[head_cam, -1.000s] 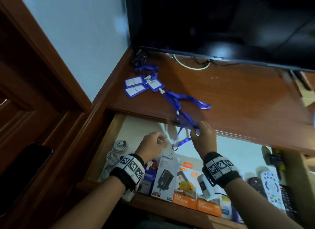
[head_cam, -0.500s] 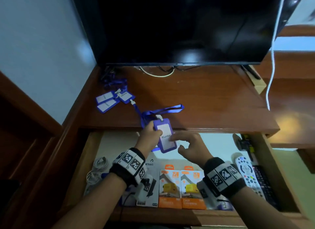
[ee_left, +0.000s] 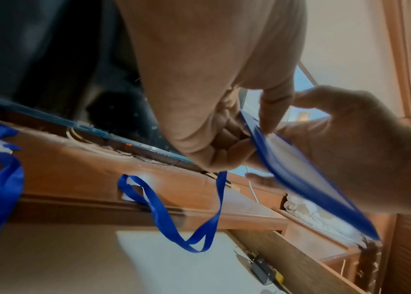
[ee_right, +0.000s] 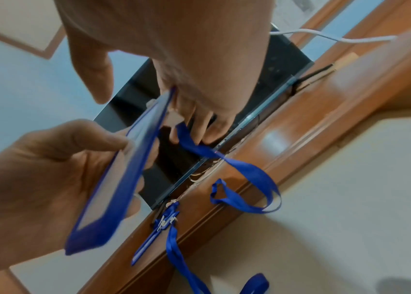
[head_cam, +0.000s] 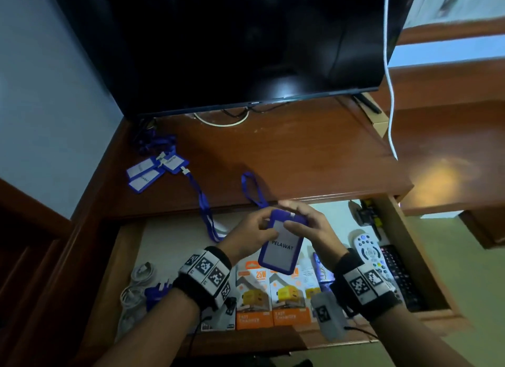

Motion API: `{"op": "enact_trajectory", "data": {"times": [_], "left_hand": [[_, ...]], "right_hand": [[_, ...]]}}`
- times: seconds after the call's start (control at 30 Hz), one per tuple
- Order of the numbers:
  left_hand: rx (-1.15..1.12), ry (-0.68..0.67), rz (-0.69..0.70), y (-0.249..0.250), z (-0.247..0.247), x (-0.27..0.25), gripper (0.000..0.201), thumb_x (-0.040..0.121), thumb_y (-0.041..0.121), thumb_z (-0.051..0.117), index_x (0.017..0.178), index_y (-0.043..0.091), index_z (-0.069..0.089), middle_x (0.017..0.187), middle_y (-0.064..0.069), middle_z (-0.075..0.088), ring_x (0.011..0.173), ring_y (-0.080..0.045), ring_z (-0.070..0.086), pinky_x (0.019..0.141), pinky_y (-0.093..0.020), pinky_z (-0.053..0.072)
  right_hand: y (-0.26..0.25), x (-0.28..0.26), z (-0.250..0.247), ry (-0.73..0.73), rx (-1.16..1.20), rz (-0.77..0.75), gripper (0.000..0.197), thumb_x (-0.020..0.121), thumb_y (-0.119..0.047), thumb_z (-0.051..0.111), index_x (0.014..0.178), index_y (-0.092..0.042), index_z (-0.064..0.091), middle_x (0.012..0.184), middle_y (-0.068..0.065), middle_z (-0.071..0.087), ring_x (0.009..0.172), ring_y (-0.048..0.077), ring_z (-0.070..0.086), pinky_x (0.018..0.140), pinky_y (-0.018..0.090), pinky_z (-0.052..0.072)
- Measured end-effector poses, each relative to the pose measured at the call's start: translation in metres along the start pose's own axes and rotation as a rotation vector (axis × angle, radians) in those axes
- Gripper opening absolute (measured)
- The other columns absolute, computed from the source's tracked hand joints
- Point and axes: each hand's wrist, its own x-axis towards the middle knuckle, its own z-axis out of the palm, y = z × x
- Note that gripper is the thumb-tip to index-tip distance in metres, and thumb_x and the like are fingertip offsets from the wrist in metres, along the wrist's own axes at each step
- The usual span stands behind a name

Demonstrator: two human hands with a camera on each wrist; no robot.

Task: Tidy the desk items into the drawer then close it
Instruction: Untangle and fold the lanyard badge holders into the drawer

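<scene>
Badge holder (head_cam: 280, 246), blue, card reading "PELAWAT": held above the open drawer (head_cam: 426, 279), pinched at its upper end by left hand (head_cam: 247, 236) and right hand (head_cam: 310, 227). Blue lanyard (head_cam: 252, 187) trails onto the table (head_cam: 300, 159). Three more badge holders (head_cam: 155, 168) lie at the table's left rear.

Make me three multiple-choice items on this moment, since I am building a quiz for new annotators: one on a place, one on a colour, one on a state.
1. Where is the badge holder marked PELAWAT?
A. flat on the desk
B. in both hands over the drawer
C. under the screen

2. What colour is its strap?
A. blue
B. red
C. white

3. How is the drawer?
A. shut
B. taken out
C. pulled open

Key: 1 B, the left hand and right hand pinch it above the drawer; 2 A, the strap shows blue; 3 C, boxes and remotes lie exposed inside.
</scene>
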Motion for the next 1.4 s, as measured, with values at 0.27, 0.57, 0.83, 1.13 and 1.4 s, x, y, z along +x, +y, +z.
{"op": "enact_trajectory", "data": {"times": [0.27, 0.57, 0.83, 1.13, 1.4], "left_hand": [[-0.315, 0.250, -0.071, -0.015, 0.027, -0.011, 0.037, 0.092, -0.005, 0.049, 0.113, 0.022, 0.062, 0.101, -0.002, 0.071, 0.093, -0.020, 0.065, 0.083, -0.039, 0.054], [-0.802, 0.432, -0.025, -0.033, -0.006, -0.033, 0.050, 0.083, -0.015, 0.048, 0.116, 0.021, 0.057, 0.098, -0.008, 0.066, 0.088, -0.023, 0.063, 0.074, -0.035, 0.055], [-0.590, 0.245, -0.027, -0.038, -0.071, -0.067, 0.062, 0.061, -0.003, 0.064, 0.120, 0.011, 0.051, 0.087, -0.002, 0.070, 0.077, -0.016, 0.068, 0.060, -0.023, 0.052], [-0.479, 0.153, -0.157, -0.049, -0.115, -0.105, 0.071, 0.058, -0.001, 0.067, 0.126, 0.016, 0.052, 0.109, -0.015, 0.062, 0.092, -0.025, 0.065, 0.075, -0.032, 0.057], [-0.321, 0.254, -0.281, -0.055, -0.126, -0.117, 0.032, 0.080, 0.018, 0.075, 0.107, 0.008, 0.061, 0.101, -0.013, 0.069, 0.089, -0.025, 0.065, 0.079, -0.038, 0.049]], "right_hand": [[0.027, -0.020, 0.001, 0.089, 0.099, 0.214, 0.033, 0.085, -0.007, 0.067, 0.117, -0.007, 0.059, 0.106, 0.017, 0.068, 0.089, 0.023, 0.066, 0.071, 0.034, 0.057], [0.021, -0.030, 0.027, -0.025, -0.136, 0.265, 0.020, 0.096, -0.016, 0.055, 0.089, 0.000, 0.065, 0.057, 0.005, 0.054, 0.049, 0.012, 0.047, 0.048, 0.020, 0.041], [0.005, -0.020, 0.063, -0.013, -0.186, 0.293, 0.031, 0.082, -0.031, 0.067, 0.063, -0.007, 0.059, 0.055, 0.005, 0.039, 0.052, 0.023, 0.035, 0.078, 0.063, 0.049], [-0.011, -0.018, 0.111, -0.081, -0.294, 0.353, 0.034, 0.087, -0.021, 0.069, 0.054, -0.015, 0.062, 0.053, 0.004, 0.034, 0.055, 0.022, 0.033, 0.070, 0.067, 0.047], [0.002, -0.023, 0.129, -0.011, -0.397, 0.370, 0.039, 0.093, -0.022, 0.063, 0.054, -0.020, 0.061, 0.053, -0.003, 0.029, 0.048, 0.023, 0.030, 0.060, 0.050, 0.045]]}}
